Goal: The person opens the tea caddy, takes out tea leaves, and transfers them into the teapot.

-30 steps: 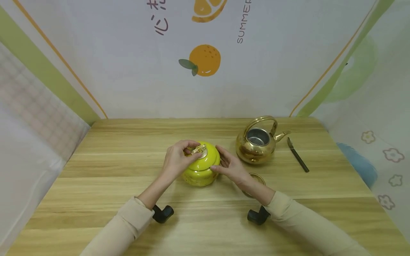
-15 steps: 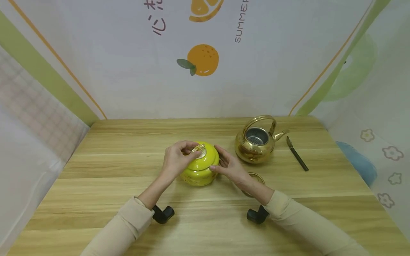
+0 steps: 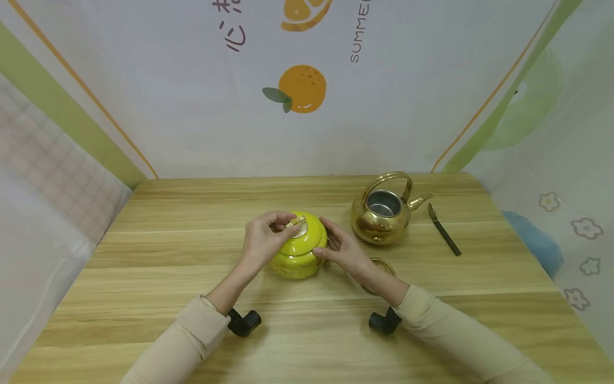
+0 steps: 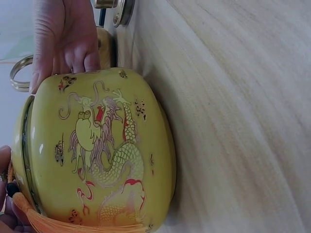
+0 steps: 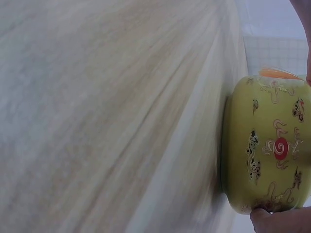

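Note:
A squat yellow jar (image 3: 296, 266) stands on the table, its wall painted with a dragon and small motifs in the left wrist view. Its domed yellow lid (image 3: 309, 242) sits over the mouth, with a dark seam between them. My left hand (image 3: 261, 240) pinches the gold knob (image 3: 299, 226) on top of the lid. With thumb in front and fingers behind, my right hand (image 3: 347, 253) holds the jar's right side. An orange tassel (image 4: 73, 224) hangs down the jar from the knob.
A gold teapot (image 3: 379, 224) without its lid stands at the back right, a metal strainer (image 3: 385, 204) inside. Right of it lies a dark-handled tool with a small metal head (image 3: 445, 232). A round gold lid (image 3: 382, 264) lies partly under my right forearm.
The head view has drifted slightly, so the scene sits a little further left. Both hands keep the same holds on the lid's knob and the jar.

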`<state>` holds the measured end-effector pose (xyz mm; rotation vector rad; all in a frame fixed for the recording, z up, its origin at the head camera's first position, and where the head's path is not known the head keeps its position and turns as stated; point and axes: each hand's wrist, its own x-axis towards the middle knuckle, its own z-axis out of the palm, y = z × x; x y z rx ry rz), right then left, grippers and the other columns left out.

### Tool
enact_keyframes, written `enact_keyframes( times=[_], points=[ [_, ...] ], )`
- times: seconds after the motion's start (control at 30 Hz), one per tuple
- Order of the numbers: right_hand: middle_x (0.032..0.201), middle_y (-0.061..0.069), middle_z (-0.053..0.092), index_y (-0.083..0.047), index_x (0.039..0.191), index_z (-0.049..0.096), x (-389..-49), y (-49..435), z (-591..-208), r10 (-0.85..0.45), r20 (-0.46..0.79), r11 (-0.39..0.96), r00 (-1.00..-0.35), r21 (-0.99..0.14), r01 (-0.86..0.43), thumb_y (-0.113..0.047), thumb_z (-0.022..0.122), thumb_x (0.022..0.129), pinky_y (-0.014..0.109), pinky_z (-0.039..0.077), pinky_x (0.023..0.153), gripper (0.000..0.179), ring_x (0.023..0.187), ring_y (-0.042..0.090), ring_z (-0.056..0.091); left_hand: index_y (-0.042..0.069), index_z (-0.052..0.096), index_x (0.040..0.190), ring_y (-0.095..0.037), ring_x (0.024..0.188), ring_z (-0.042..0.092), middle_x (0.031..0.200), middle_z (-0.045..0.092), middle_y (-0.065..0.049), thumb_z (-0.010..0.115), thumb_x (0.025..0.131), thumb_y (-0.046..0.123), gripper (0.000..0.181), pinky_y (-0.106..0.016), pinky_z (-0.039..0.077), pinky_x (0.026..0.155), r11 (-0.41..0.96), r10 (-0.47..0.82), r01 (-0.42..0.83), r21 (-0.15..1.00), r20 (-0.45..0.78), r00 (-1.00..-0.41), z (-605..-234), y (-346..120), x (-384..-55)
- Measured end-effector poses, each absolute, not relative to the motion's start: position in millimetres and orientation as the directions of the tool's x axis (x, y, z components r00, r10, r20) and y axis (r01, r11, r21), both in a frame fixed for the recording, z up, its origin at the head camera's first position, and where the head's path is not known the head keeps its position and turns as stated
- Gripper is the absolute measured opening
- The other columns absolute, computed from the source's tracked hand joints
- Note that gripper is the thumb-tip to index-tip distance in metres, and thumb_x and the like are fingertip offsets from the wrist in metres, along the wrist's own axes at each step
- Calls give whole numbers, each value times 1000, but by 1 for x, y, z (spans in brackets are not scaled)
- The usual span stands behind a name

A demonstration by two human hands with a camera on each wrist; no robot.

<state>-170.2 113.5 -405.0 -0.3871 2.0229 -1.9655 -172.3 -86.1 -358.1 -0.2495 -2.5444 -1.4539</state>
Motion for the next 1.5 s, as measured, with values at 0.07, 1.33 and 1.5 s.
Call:
enact_keyframes(
  times=[0.07,1.33,1.5],
  points=[
    [157,11,16,-3,149,18,-170,113,-405,-390,-21,30,-921,-999,11,-6,67,86,34,16,118,80,144,22,15,7,74,96,-16,73,63,89,73,-6,76,80,18,20,-23,52,63,497,42,239,834,253,-967,-358,-86,-172],
    [154,18,22,1,147,21,-171,112,-405,-388,21,8,-921,-1000,-26,-1,67,84,38,19,117,79,142,29,21,5,71,102,-11,73,56,90,69,-9,73,82,16,23,-16,49,62,251,-21,108,962,117,-993,-343,-88,-164],
    [155,16,20,-1,148,22,-171,113,-405,-375,3,37,-927,-999,-18,0,68,82,36,19,117,80,143,27,20,3,71,103,-11,74,56,90,69,-10,73,83,17,25,-16,50,62,250,-27,104,963,115,-993,-341,-101,-159]
  ],
)
